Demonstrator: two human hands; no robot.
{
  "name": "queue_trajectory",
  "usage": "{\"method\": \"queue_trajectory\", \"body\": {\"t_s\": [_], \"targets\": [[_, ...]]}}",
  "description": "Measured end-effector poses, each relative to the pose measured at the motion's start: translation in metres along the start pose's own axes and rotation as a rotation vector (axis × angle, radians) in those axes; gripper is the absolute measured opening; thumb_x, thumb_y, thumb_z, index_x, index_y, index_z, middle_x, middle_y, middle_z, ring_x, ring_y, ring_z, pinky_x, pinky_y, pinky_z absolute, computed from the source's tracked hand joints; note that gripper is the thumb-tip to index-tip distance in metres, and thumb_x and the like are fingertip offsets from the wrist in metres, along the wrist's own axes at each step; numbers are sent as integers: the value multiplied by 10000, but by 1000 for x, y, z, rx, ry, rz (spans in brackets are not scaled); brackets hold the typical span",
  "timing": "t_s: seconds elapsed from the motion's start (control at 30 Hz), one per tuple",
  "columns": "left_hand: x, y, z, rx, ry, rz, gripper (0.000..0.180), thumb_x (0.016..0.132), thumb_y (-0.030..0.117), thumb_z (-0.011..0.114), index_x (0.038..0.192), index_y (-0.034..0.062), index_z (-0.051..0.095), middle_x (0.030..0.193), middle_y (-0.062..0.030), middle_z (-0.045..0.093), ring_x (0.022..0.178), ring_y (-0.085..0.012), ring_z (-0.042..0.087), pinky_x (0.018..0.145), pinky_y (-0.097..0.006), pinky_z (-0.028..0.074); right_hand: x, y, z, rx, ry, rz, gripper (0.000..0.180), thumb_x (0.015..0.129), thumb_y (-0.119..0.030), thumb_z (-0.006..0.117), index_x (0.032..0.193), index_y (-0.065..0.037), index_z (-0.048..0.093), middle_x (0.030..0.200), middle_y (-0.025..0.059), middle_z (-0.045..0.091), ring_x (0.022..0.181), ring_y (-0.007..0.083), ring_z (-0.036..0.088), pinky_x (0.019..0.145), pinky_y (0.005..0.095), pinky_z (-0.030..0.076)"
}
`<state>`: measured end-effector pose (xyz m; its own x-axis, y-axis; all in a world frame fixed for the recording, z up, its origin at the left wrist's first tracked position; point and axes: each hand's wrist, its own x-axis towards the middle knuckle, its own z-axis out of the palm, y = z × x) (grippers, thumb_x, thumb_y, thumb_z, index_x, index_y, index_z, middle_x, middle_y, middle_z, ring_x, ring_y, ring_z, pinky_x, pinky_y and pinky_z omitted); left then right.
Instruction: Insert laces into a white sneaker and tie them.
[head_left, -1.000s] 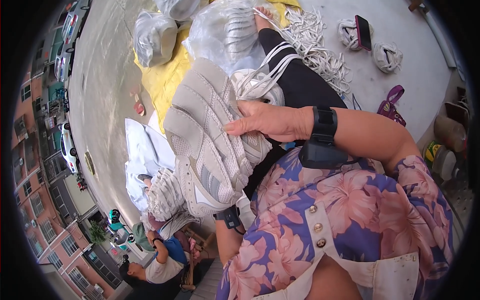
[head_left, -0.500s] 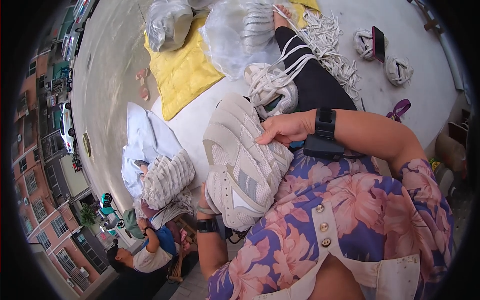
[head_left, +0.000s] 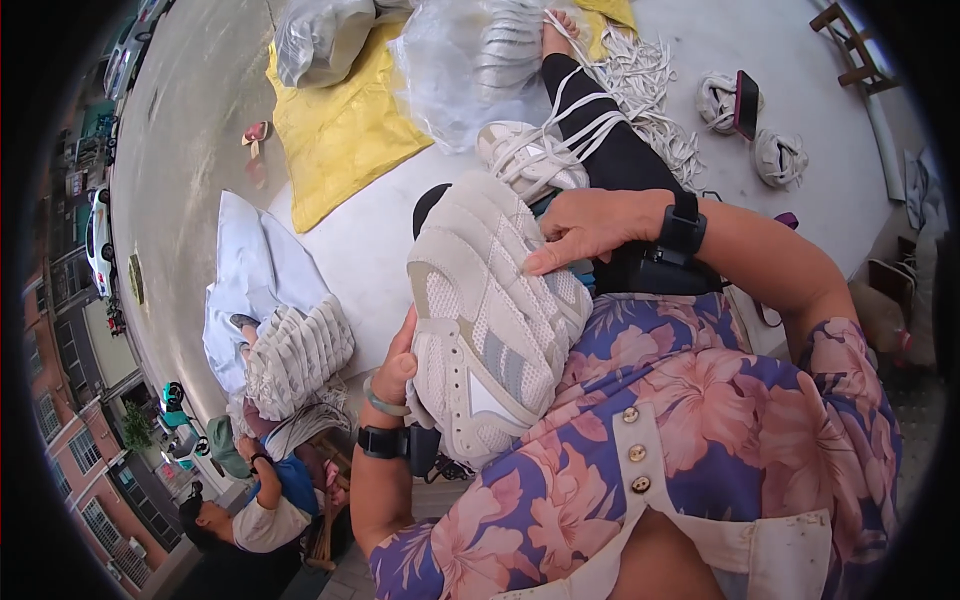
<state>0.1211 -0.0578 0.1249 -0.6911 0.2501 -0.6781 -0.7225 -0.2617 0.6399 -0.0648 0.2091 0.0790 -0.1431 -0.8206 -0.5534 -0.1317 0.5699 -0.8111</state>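
A nested stack of beige and white mesh shoe uppers (head_left: 485, 330) with grey side patches rests tilted on my lap. My left hand (head_left: 398, 368) grips its left edge; the thumb shows, while the other fingers are hidden behind the stack. At the far right side my right hand (head_left: 600, 228) is closed on the uppers' edges, thumb lying on top and fingertips out of sight. A black rounded piece (head_left: 428, 208) pokes out behind the stack's far end. Just beyond lies another pale shoe upper (head_left: 515, 160), with long white laces (head_left: 597, 120) running across my black-clad leg.
Heaped white laces (head_left: 640, 90) lie beside my foot. Two pale shoes (head_left: 780, 160) and a phone (head_left: 746, 104) are at the far right. Plastic-wrapped uppers (head_left: 510, 60) sit near a yellow sack (head_left: 340, 140). At left, a seated person (head_left: 270, 515) is near another stack of uppers (head_left: 300, 355).
My left hand has come higher along the stack's side, its thumb now visible. My right hand has shifted slightly and its fingers curl over the far edge. The whole view has shifted a little.
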Motion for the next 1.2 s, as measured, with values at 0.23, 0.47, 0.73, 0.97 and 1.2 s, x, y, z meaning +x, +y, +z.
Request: {"method": "queue_trajectory", "body": {"t_s": [0.23,0.47,0.73,0.97,1.2], "targets": [[-4,-2,5,-4,4,5,1127,594,574,705,1393,36,121,1318,-123,366,1168,-213,419,965,-321,349,21,78,-34,-676,820,-267,559,654,-84,521,1203,-77,409,1064,120,505,1035,277,472,916,545,262],[-7,-1,9,-20,42,8,1104,595,525,715,1393,41,125,1305,-124,380,1149,-214,440,943,-328,380,17,107,-50,-544,981,-283,161,788,-116,455,902,-52,549,796,148,564,785,334,549,686,395,443],[-5,-11,-4,-80,3,-5,1089,599,517,712,1391,49,128,1266,-127,415,1107,-216,479,909,-327,421,-94,205,-92,-399,1300,393,222,807,-193,431,921,-30,528,799,216,553,790,388,520,712,415,419],[-10,-8,6,-97,107,0,994,628,526,679,1356,41,206,1222,-138,453,1047,-238,529,872,-342,461,-61,113,-17,-459,1017,-160,269,798,-157,526,1017,-1,524,847,153,556,851,317,531,751,372,429],[-7,-11,-1,-56,145,-21,714,766,461,552,1291,28,335,1222,-165,469,1040,-273,543,861,-361,478,-30,31,56,416,28,-410,461,882,-254,534,1225,-1,359,1019,84,552,895,122,513,802,272,439]]}}
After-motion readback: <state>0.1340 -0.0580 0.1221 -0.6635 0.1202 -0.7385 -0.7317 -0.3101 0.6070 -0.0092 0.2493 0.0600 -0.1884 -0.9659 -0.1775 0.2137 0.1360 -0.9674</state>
